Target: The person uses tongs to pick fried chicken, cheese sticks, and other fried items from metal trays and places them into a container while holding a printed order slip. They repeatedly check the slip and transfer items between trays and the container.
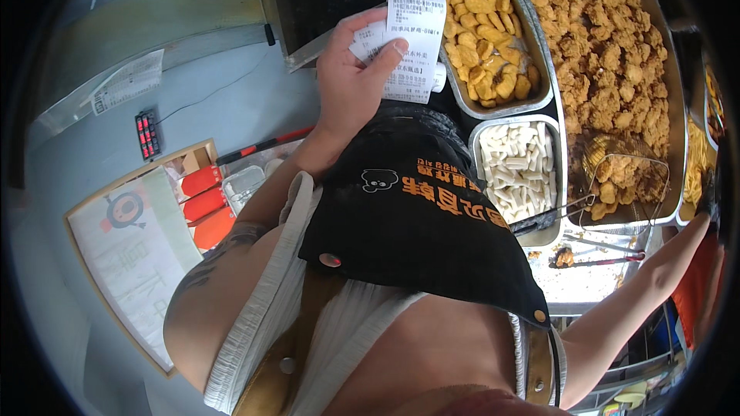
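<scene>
Printed paper receipts (413, 75) are pinched between the thumb and fingers of my left hand (350, 69), in front of the black apron (399, 219). Just right of them stands a metal tray of golden nuggets (483, 40). My right hand (709, 199) is at the far right rim and looks dark, perhaps gloved; its fingers and anything in them are too dim to make out. It is nearest to a container of fries (698, 164). A large tray of fried chicken pieces (607, 52) lies between my hands.
A wire strainer (627, 185) with fried pieces rests in the large tray, its black handle crossing a tray of white rice cakes (517, 167). Tongs (601, 262) lie on a metal tray (563, 294) below. At left are a red-lit display (147, 134) and a wood-framed board (133, 254).
</scene>
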Available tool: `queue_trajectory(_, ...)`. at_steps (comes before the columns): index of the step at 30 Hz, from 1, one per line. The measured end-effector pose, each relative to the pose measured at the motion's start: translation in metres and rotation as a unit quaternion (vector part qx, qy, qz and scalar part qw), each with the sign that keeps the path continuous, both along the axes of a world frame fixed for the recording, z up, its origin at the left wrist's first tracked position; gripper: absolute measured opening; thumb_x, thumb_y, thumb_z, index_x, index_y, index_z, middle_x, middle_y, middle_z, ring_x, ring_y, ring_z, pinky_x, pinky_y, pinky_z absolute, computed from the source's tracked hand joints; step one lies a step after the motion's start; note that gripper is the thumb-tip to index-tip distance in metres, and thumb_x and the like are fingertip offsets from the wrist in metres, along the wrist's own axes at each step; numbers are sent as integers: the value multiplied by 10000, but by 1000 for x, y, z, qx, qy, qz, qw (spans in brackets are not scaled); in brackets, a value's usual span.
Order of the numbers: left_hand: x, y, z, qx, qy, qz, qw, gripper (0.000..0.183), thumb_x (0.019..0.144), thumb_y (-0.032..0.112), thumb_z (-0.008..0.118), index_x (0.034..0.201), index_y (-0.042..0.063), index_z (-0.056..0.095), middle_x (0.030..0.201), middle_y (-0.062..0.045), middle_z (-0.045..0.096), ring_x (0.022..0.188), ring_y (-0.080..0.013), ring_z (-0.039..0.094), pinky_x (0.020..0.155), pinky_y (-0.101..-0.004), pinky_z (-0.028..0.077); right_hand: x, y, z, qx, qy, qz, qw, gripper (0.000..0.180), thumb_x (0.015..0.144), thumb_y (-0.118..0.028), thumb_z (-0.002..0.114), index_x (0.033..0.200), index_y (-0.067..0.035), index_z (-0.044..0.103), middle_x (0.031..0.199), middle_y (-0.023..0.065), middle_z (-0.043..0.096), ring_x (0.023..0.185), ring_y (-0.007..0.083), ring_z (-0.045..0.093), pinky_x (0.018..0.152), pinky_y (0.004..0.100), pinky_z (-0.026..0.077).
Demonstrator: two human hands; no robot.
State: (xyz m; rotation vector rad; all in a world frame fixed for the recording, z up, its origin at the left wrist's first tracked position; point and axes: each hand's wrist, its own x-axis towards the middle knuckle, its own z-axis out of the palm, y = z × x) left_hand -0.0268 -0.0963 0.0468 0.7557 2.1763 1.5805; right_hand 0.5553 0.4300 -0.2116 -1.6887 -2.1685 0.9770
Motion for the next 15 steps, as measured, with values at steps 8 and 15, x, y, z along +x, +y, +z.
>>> queue_trajectory(8, -30, 7, -9, 83, -150, -25, 985, 368, 911, 3, 661, 1249, -50, 527, 1120, -163, 670, 984, -166, 679, 840, -287, 579, 42, -59, 72, 10, 69, -66, 995, 561, 951, -248, 665, 1413, -1, 467, 1359, 187, 566, 1183, 274, 594, 967, 363, 511)
queue_trajectory(15, -51, 26, -13, 99, -283, -64, 952, 320, 918, -67, 562, 1233, -8, 539, 1078, -113, 657, 916, -171, 676, 808, -290, 566, -29, -171, 148, -35, 175, -89, 980, 355, 992, -165, 589, 1300, 9, 555, 1232, 123, 617, 1084, 205, 628, 934, 301, 505)
